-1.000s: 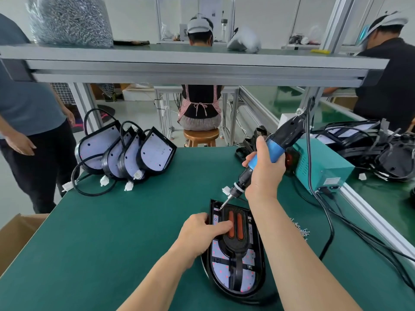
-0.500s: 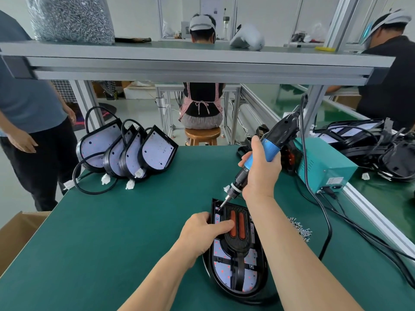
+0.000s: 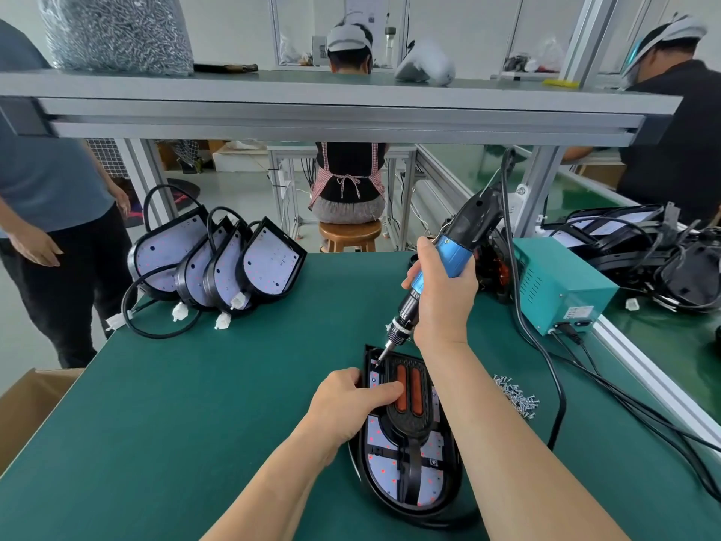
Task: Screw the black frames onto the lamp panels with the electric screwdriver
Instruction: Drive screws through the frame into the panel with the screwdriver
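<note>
Head view: my right hand gripped the blue electric screwdriver, tilted, with its bit on the far-left corner of the black frame. My left hand held the lamp panel by its left edge, thumb across the frame. The panel lay near-right on the green table. The label on the teal box was too small to read.
</note>
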